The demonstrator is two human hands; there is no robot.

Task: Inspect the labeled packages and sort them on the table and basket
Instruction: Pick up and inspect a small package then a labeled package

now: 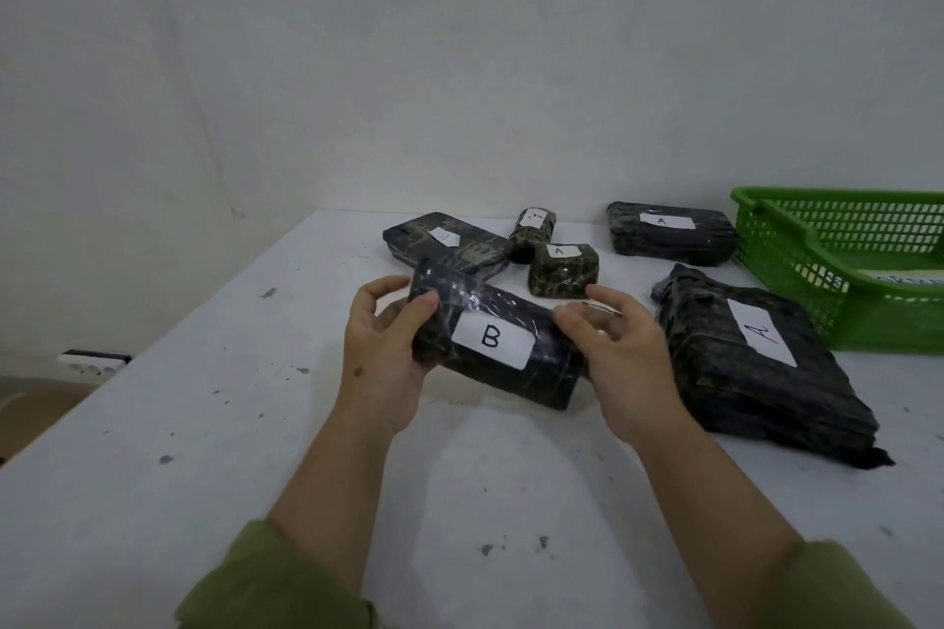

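Observation:
A dark wrapped package with a white label reading B [531,373] is lifted above the white table [204,424], held between both hands. My left hand [383,352] grips its left end, and my right hand [613,358] holds its right end. To the right lies a large flat package labeled A [756,363]. Farther back sit a small block labeled A [562,273], a small roll with a label [534,227], a flat package with a label I cannot read [444,240] and another flat package labeled A [669,235]. A green plastic basket [797,240] stands at the right edge.
Something white lies inside the basket [909,278]. A white wall rises right behind the table's far edge. The table's left edge runs diagonally; beyond it a white power strip [94,363] lies on the floor. Dark specks mark the tabletop.

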